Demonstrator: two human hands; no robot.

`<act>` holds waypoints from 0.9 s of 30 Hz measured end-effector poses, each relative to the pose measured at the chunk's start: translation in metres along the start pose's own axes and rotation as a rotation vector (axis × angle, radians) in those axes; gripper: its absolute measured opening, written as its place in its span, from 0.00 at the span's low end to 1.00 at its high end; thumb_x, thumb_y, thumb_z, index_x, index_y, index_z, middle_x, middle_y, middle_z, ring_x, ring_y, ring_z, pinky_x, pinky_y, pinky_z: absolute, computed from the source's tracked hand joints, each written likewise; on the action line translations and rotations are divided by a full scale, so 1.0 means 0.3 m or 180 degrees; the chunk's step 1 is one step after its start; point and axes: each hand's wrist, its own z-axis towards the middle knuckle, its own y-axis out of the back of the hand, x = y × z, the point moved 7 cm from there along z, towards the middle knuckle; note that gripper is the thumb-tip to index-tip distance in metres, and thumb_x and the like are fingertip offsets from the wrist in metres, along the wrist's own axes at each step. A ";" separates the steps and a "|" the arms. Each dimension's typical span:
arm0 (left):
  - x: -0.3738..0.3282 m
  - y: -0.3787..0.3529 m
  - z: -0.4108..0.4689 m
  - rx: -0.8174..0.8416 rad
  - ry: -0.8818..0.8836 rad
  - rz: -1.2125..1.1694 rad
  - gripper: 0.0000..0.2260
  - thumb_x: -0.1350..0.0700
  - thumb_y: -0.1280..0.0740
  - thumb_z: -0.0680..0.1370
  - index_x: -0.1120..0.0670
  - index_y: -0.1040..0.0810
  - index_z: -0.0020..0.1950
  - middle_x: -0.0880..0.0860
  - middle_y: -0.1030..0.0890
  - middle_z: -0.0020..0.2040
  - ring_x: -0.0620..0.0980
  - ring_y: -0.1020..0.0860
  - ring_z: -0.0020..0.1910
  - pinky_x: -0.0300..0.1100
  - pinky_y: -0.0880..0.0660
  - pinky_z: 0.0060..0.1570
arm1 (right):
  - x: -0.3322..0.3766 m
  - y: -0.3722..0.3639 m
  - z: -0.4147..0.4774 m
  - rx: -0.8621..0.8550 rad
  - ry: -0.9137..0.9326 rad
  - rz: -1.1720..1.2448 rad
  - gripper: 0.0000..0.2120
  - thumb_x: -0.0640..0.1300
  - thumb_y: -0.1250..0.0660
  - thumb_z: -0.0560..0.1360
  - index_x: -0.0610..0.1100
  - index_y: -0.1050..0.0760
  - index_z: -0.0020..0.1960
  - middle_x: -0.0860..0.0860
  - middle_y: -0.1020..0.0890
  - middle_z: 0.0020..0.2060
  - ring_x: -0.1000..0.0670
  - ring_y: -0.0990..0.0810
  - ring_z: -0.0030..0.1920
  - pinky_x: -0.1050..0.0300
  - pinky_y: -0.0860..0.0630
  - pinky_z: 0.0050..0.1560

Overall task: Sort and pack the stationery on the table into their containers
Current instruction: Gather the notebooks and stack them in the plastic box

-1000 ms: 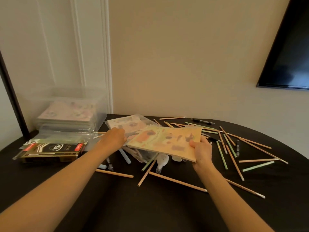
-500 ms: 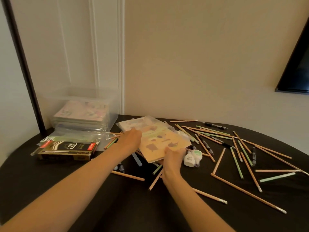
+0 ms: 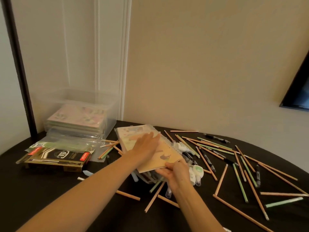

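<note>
A yellow illustrated notebook (image 3: 168, 156) lies on top of a second wrapped notebook (image 3: 132, 133) in the middle of the black table. My left hand (image 3: 147, 146) rests flat on the yellow cover with fingers straight. My right hand (image 3: 175, 171) grips the notebook's near corner, thumb on top. A clear plastic bin (image 3: 107, 104) at the back left holds a stack of notebooks (image 3: 78, 118). Several wooden and green pencils (image 3: 240, 174) and black pens (image 3: 215, 138) lie scattered to the right.
A black and gold pen box (image 3: 55, 158) lies at the left on clear plastic sleeves (image 3: 70, 141). Correction tape rollers (image 3: 197, 171) sit beside my right hand. The wall stands close behind the table. A dark screen (image 3: 299, 96) hangs at the right.
The yellow notebook has swung left and come down onto the wrapped notebook. My left hand moved from the wrapped notebook's edge onto the yellow cover. My right hand shifted left with it.
</note>
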 end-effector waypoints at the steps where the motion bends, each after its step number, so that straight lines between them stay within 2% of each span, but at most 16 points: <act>1: -0.010 0.011 0.008 -0.0045 -0.0055 0.0003 0.23 0.51 0.42 0.81 0.56 0.41 0.74 0.57 0.38 0.73 0.56 0.38 0.70 0.48 0.39 0.68 | 0.002 -0.008 0.016 0.0040 -0.0008 0.0032 0.28 0.24 0.47 0.76 0.44 0.39 0.72 0.40 0.25 0.61 0.42 0.20 0.41 0.49 0.19 0.32; 3: -0.018 0.028 0.011 -0.0152 -0.0171 -0.0089 0.19 0.52 0.42 0.81 0.58 0.33 0.69 0.57 0.32 0.69 0.54 0.33 0.67 0.46 0.37 0.65 | 0.004 -0.021 0.038 0.0090 -0.0004 0.0096 0.28 0.25 0.47 0.76 0.45 0.37 0.72 0.41 0.23 0.55 0.42 0.19 0.42 0.48 0.19 0.33; 5: -0.022 0.045 0.009 -0.0310 -0.0345 -0.0516 0.16 0.55 0.41 0.80 0.59 0.29 0.66 0.57 0.28 0.66 0.55 0.30 0.64 0.44 0.35 0.62 | 0.001 -0.042 0.066 0.0157 0.0009 0.0095 0.28 0.25 0.46 0.76 0.45 0.37 0.72 0.43 0.22 0.52 0.42 0.19 0.43 0.47 0.19 0.36; 9: -0.005 0.049 0.015 -0.0255 -0.0338 -0.1329 0.19 0.59 0.42 0.81 0.55 0.36 0.73 0.55 0.32 0.71 0.53 0.33 0.68 0.43 0.39 0.66 | -0.003 -0.092 0.121 0.0313 0.0128 0.0031 0.28 0.26 0.46 0.76 0.46 0.36 0.72 0.43 0.21 0.53 0.42 0.17 0.44 0.46 0.19 0.41; 13: 0.017 0.028 0.063 -0.0195 -0.0380 -0.1414 0.18 0.59 0.41 0.80 0.52 0.31 0.70 0.56 0.26 0.66 0.53 0.27 0.64 0.47 0.32 0.64 | 0.016 -0.129 0.162 0.0379 0.0423 -0.0149 0.22 0.29 0.45 0.78 0.46 0.32 0.67 0.43 0.19 0.51 0.44 0.16 0.44 0.49 0.19 0.39; 15: 0.025 0.027 0.078 -0.0230 -0.0453 -0.1430 0.15 0.58 0.41 0.80 0.53 0.28 0.67 0.54 0.24 0.63 0.52 0.26 0.63 0.43 0.31 0.63 | 0.027 -0.146 0.185 0.0416 0.0528 -0.0255 0.20 0.32 0.44 0.79 0.47 0.30 0.66 0.43 0.19 0.52 0.44 0.16 0.46 0.48 0.19 0.40; 17: 0.021 0.035 0.078 -0.0292 -0.0472 -0.1513 0.13 0.59 0.43 0.81 0.52 0.24 0.63 0.53 0.22 0.60 0.50 0.25 0.60 0.39 0.31 0.57 | 0.038 -0.159 0.205 0.0412 0.0617 -0.0314 0.16 0.34 0.43 0.79 0.48 0.27 0.62 0.43 0.18 0.51 0.45 0.16 0.47 0.51 0.20 0.37; 19: 0.015 0.038 0.082 -0.0197 -0.0412 -0.1936 0.14 0.58 0.45 0.81 0.53 0.21 0.57 0.54 0.20 0.56 0.51 0.23 0.55 0.38 0.30 0.49 | 0.040 -0.169 0.231 0.0342 0.0683 -0.0337 0.12 0.37 0.42 0.79 0.45 0.26 0.59 0.42 0.18 0.49 0.46 0.17 0.48 0.57 0.21 0.34; 22: 0.006 0.036 0.086 0.0050 -0.0265 -0.2192 0.14 0.60 0.46 0.81 0.61 0.21 0.53 0.61 0.22 0.52 0.56 0.23 0.52 0.42 0.25 0.43 | 0.023 -0.186 0.260 0.0325 0.0696 -0.0268 0.12 0.39 0.42 0.79 0.41 0.28 0.61 0.38 0.21 0.53 0.47 0.18 0.47 0.59 0.22 0.33; 24: 0.009 0.038 0.088 0.0077 -0.0344 -0.2151 0.14 0.60 0.46 0.81 0.63 0.21 0.51 0.61 0.22 0.49 0.56 0.23 0.50 0.45 0.25 0.46 | 0.014 -0.179 0.274 0.0314 0.0656 -0.0262 0.12 0.39 0.43 0.80 0.42 0.29 0.62 0.40 0.20 0.51 0.46 0.18 0.47 0.57 0.22 0.32; 27: 0.026 0.025 0.102 0.0033 -0.0518 -0.1914 0.14 0.58 0.44 0.82 0.60 0.19 0.50 0.57 0.19 0.51 0.54 0.23 0.53 0.47 0.28 0.55 | -0.005 -0.168 0.291 0.0405 0.0434 -0.0218 0.15 0.33 0.44 0.79 0.46 0.30 0.62 0.41 0.19 0.50 0.42 0.18 0.48 0.50 0.19 0.37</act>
